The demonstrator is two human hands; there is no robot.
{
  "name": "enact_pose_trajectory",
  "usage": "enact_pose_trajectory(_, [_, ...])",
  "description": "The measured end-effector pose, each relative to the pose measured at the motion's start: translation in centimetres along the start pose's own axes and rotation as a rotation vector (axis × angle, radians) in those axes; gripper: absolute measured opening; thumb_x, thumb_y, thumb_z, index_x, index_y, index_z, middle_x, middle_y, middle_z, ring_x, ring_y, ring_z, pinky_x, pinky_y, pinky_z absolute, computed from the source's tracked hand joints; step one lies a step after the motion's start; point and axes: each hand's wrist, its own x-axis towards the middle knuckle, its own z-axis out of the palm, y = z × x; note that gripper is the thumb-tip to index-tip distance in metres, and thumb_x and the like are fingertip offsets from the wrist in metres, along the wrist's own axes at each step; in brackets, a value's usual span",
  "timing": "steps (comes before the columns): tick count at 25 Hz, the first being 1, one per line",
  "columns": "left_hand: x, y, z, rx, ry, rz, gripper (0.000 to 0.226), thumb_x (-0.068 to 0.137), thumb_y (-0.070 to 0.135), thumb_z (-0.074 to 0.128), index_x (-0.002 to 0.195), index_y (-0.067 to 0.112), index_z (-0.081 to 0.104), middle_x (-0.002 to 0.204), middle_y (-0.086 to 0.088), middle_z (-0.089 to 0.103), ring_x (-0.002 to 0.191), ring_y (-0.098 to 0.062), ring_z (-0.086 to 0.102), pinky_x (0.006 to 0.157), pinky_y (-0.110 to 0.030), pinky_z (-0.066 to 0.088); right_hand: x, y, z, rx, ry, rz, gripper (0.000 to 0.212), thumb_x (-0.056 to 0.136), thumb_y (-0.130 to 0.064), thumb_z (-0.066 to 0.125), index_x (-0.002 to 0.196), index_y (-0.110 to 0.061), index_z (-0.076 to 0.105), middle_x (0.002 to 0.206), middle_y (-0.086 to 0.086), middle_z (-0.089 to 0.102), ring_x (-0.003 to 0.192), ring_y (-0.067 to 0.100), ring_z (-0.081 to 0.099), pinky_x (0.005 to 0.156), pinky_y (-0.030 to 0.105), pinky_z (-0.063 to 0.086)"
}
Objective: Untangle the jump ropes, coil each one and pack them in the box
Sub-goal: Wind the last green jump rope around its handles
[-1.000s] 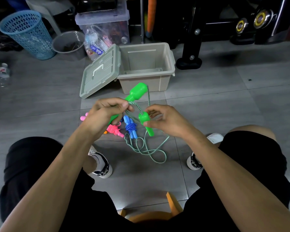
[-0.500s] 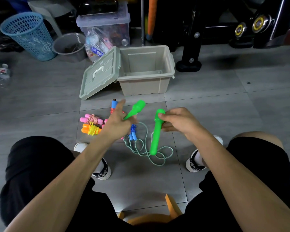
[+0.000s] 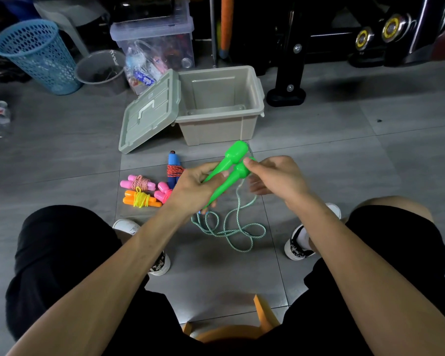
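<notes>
Two green jump-rope handles [image 3: 230, 167] lie side by side in my hands. My left hand [image 3: 194, 187] grips both handles around their thin shafts. My right hand [image 3: 272, 177] pinches the top of the nearer handle with its fingertips. Their green-white cord [image 3: 231, 228] hangs down and loops on the floor tiles between my feet. Coiled ropes lie on the floor to the left: a pink one [image 3: 138, 182], an orange one [image 3: 140, 199], another pink one [image 3: 163, 192] and a blue one with red cord [image 3: 174, 169]. The beige box [image 3: 217, 131] stands open and empty behind them.
The box's lid [image 3: 149, 113] leans against its left side. A blue basket [image 3: 40, 53], a grey bucket [image 3: 100, 69] and a clear storage bin [image 3: 156, 44] stand behind. A black machine base [image 3: 285, 95] is right of the box. An orange stool edge [image 3: 231, 330] is below me.
My hands came together: the two green handles, held apart half a second ago, are now side by side. My left hand has closed around both of them.
</notes>
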Motion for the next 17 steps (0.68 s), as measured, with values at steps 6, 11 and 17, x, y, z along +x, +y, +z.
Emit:
enact_pose_trajectory(6, [-0.4, 0.5, -2.0, -0.04, -0.169, -0.132, 0.017, 0.087, 0.039, 0.068, 0.102, 0.035, 0.074, 0.072, -0.005, 0.071, 0.049, -0.019, 0.048, 0.047, -0.021, 0.031, 0.2, -0.5, 0.2, -0.263, 0.12, -0.493, 0.028, 0.095, -0.049, 0.048, 0.086, -0.025, 0.06, 0.089, -0.005, 0.064, 0.082, 0.004, 0.058, 0.073, 0.021, 0.044])
enact_pose_trajectory(11, [-0.7, -0.1, -1.7, 0.016, 0.041, 0.022, 0.018, 0.081, 0.041, 0.074, 0.092, 0.027, 0.076, 0.074, -0.012, 0.069, 0.044, -0.021, 0.052, 0.041, -0.03, 0.044, -0.7, -0.1, 1.9, -0.299, -0.02, -0.344, 0.042, 0.097, -0.057, 0.04, 0.096, -0.02, 0.061, 0.083, 0.001, 0.067, 0.077, 0.014, 0.064, 0.073, 0.035, 0.054])
enact_pose_trajectory(17, [-0.3, -1.7, -1.5, 1.186, 0.276, 0.62, 0.072, 0.087, 0.068, 0.036, 0.134, 0.016, 0.053, 0.11, -0.006, 0.065, 0.098, -0.028, 0.062, 0.078, -0.039, 0.05, 0.1, -1.4, 2.2, -0.225, 0.087, -0.153, 0.048, 0.098, -0.052, 0.042, 0.099, -0.008, 0.061, 0.093, 0.009, 0.066, 0.079, 0.023, 0.066, 0.059, 0.027, 0.055])
